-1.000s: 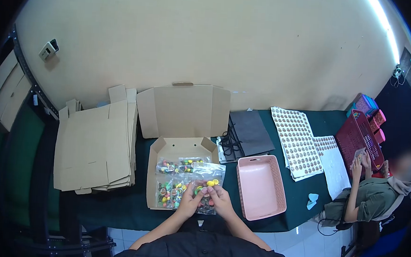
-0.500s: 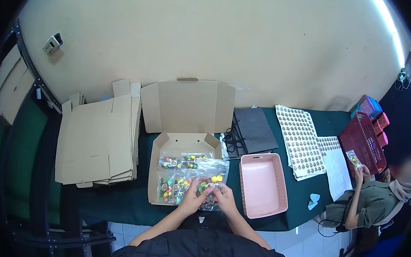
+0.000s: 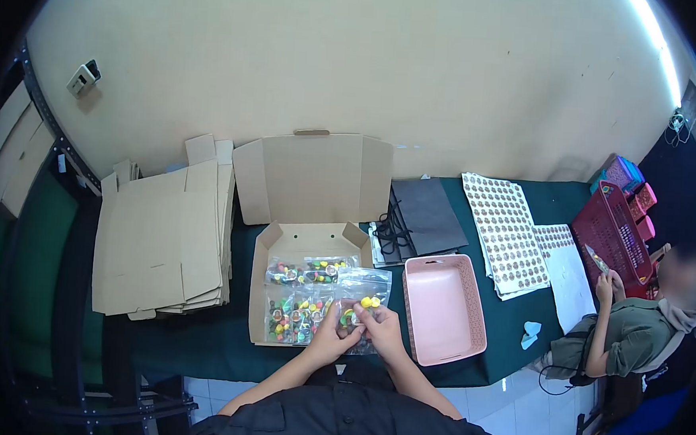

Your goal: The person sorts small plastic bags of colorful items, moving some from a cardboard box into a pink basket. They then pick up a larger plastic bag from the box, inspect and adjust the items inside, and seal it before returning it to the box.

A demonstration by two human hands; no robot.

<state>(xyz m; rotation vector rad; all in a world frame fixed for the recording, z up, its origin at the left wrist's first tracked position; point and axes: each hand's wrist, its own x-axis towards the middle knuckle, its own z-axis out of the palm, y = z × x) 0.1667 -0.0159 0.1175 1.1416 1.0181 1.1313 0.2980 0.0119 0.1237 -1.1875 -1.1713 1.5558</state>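
Observation:
An open cardboard box [image 3: 260, 292] stands in front of me with its lid raised. Inside lie several clear bags of colourful sweets [image 3: 282, 321]. Over the box's right front part, a clear bag of sweets [image 3: 372, 287] is between my hands. My left hand [image 3: 331, 340] grips the bag's left side with closed fingers. On its right side, my right hand [image 3: 381, 331] has its fingers closed on the same bag. The lower part of the bag is partly hidden by my hands.
Flattened cardboard boxes [image 3: 159, 242] are stacked left. To the right are black paper bags [image 3: 431, 223], an empty pink basket [image 3: 444, 311], sticker sheets [image 3: 506, 235] and a maroon basket [image 3: 614, 234]. A co-worker [image 3: 635, 339] holds a small packet at the far right.
My right hand has shifted slightly up over the bag, its fingers nearer the yellow sweets. The co-worker's packet has tilted. The whole view has shifted slightly.

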